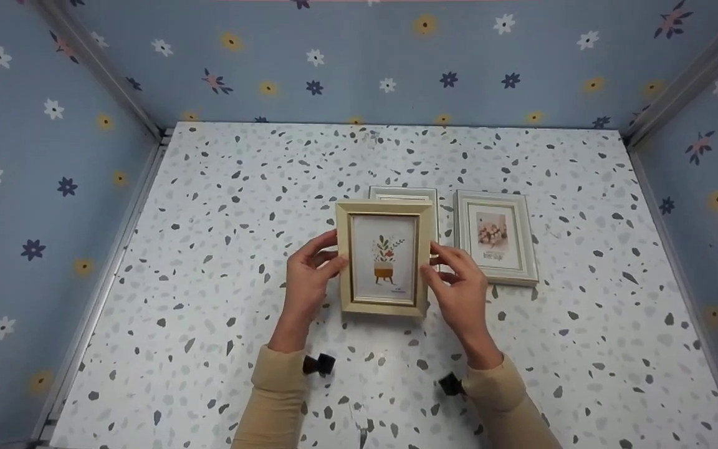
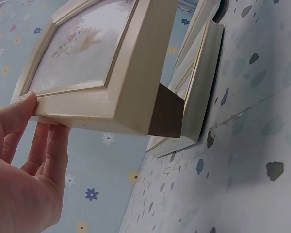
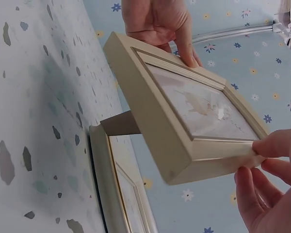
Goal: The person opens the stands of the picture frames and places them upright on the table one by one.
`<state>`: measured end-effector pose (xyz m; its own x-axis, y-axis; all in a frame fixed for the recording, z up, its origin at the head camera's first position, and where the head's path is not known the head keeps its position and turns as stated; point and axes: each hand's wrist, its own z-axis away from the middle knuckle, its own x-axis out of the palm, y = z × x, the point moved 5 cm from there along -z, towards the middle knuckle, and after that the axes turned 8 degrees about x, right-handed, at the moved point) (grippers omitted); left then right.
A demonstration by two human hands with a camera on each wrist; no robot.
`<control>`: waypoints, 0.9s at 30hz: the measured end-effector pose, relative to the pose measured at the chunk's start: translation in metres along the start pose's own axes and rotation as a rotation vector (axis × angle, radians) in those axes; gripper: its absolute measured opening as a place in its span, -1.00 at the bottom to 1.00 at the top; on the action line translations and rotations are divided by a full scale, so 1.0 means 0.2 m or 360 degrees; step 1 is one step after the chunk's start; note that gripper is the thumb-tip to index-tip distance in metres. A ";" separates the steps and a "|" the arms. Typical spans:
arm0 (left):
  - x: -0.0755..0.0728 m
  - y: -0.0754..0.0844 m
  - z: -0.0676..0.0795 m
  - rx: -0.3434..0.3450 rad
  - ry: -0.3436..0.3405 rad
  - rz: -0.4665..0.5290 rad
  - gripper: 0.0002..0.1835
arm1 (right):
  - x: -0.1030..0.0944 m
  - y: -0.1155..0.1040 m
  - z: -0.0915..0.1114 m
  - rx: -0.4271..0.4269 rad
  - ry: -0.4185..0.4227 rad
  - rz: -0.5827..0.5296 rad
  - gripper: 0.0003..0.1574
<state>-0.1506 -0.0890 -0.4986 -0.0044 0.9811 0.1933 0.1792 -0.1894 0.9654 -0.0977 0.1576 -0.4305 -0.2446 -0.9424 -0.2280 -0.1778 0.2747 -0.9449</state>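
A cream picture frame (image 1: 384, 310) with a potted-plant print is held up off the table between both hands. My left hand (image 1: 309, 274) grips its left side, thumb on the front and fingers behind the edge. On the opposite side my right hand (image 1: 459, 284) pinches the border the same way. From the back of the frame a brown stand flap (image 2: 167, 114) juts out, seen in both wrist views. Partly hidden behind the held frame lies a second, whitish picture frame (image 1: 402, 192). To its right a third picture frame (image 1: 527, 249) with a flower photo lies face up.
The frames are above a white speckled table (image 1: 228, 187). Blue flowered panels (image 1: 359, 62) stand at the back and on both sides. A small black device (image 1: 320, 364) is at the left wrist and another black device (image 1: 451, 384) at the right.
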 end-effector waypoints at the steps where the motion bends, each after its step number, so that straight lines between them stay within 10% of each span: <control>1: 0.00 0.01 0.00 0.0023 0.0010 -0.0007 -0.51 | 0.01 0.00 -0.01 0.0001 -0.0001 0.0002 -0.56; 12: -0.01 0.22 0.00 0.0119 0.0107 -0.0217 -0.54 | 0.10 0.07 -0.08 0.0025 0.0007 -0.0105 -0.55; 27: -0.07 0.31 -0.04 0.0437 0.0294 -0.0454 -0.56 | 0.31 0.16 -0.22 0.0051 0.0090 -0.0020 -0.58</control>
<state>-0.1467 -0.1138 -0.4403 -0.2632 0.9645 -0.0223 0.4000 0.1301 0.9072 -0.1604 0.1165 -0.4641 -0.2962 -0.9332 -0.2033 -0.1508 0.2559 -0.9549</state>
